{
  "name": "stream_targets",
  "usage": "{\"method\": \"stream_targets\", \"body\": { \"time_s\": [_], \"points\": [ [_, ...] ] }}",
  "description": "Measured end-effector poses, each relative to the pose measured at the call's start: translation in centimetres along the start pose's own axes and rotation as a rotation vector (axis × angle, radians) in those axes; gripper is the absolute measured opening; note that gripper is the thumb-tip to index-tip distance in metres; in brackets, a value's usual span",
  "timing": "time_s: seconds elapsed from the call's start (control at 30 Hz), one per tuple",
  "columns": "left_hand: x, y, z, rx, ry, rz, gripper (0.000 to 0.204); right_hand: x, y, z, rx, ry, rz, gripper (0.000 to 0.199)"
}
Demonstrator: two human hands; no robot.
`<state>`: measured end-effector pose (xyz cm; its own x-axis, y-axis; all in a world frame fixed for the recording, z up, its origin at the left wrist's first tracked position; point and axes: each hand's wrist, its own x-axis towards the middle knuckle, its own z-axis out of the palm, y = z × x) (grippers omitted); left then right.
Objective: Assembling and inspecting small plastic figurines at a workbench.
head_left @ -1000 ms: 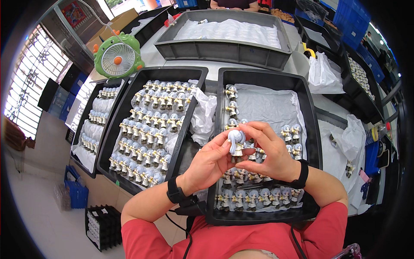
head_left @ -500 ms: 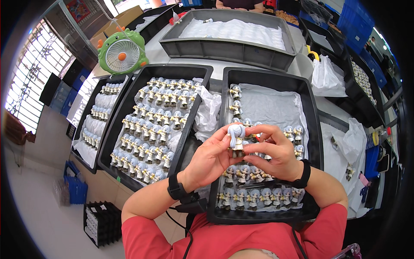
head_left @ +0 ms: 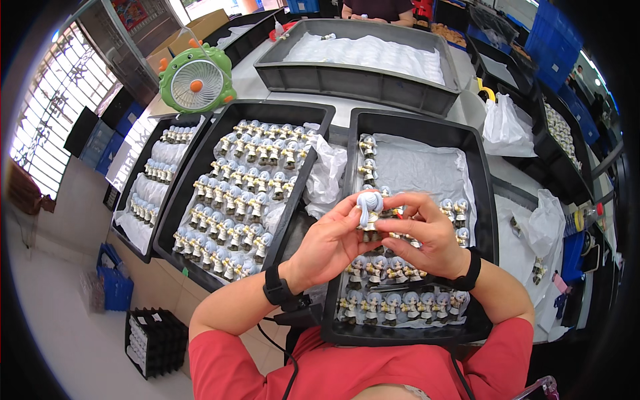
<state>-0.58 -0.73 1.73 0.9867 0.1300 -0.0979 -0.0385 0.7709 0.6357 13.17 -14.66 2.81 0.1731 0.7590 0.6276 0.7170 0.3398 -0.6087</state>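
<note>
Head view: the left hand (head_left: 327,248) holds one pale-haired figurine (head_left: 369,212) upright, its fingers pinched around it from the left. The right hand (head_left: 439,245) meets the figurine from the other side, fingers bent, tips at its lower part; whether they grip it too, I cannot tell. Below the fingers lies a black tray (head_left: 491,190) with a thin pale liner (head_left: 420,163); rows of similar figurines (head_left: 391,305) fill its end nearer the wearer, and bare liner shows beyond the fingers. To their left come a crumpled white sheet (head_left: 327,170), a second black tray (head_left: 327,115) of figurines and, farther left, a third one (head_left: 118,241). Well beyond the fingers, a green fan (head_left: 195,85) stands off left on the worktop (head_left: 248,81), a grey bin (head_left: 353,92) ahead, a white bag (head_left: 508,127) off right. Behind the bin is a person (head_left: 379,8) in dark clothing.
</note>
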Motion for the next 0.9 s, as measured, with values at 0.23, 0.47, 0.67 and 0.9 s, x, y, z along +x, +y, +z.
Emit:
{"method": "stream_targets", "body": {
  "time_s": [0.23, 0.47, 0.67, 0.9],
  "points": [
    [-1.0, 1.9, 1.4, 0.051, -0.007, 0.094, 0.045, -0.3, 0.2, -1.2, -0.078, 0.111, 0.134, 0.017],
    [-5.7, 9.5, 3.5, 0.569, 0.209, 0.252, 0.042, -0.4, 0.2, -1.6, -0.061, 0.144, 0.115, 0.014],
    [-5.8, 12.2, -4.6, 1.404, 0.507, 0.133, 0.034, 0.0, 0.5, -1.2, -0.072, 0.148, 0.104, 0.012],
    [-3.5, 10.0, -9.4, 1.873, 0.641, 0.067, 0.036, -0.4, 1.5, -0.7, -0.085, 0.140, 0.180, 0.011]
  ]
}}
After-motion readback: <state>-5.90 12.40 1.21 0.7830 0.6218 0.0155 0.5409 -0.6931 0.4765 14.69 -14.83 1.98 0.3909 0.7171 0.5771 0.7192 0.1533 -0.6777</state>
